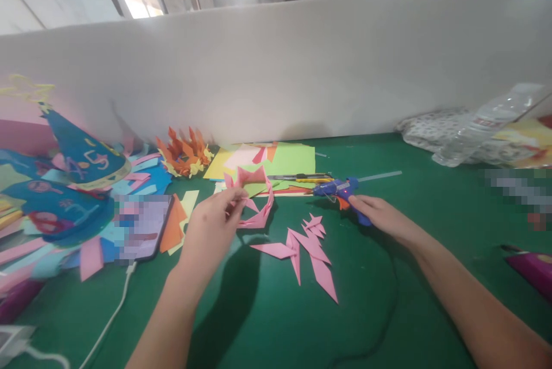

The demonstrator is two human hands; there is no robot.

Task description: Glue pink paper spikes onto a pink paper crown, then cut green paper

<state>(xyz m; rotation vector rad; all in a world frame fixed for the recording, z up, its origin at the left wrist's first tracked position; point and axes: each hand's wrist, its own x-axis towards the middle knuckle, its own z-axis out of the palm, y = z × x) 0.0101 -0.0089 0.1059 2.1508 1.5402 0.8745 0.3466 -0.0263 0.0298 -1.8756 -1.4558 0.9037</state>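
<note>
Pinching a pink folded-paper spiked ring [257, 203], the left hand [211, 230] sits left of the blue plastic glue gun [335, 188]; its nozzle points leftward, and the right hand [379, 215] wraps the handle.

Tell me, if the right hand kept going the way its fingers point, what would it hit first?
Most likely the blue glue gun: the right hand points straight at it, fingertips seemingly at its handle, though actual contact is hard to confirm from this view.
</note>
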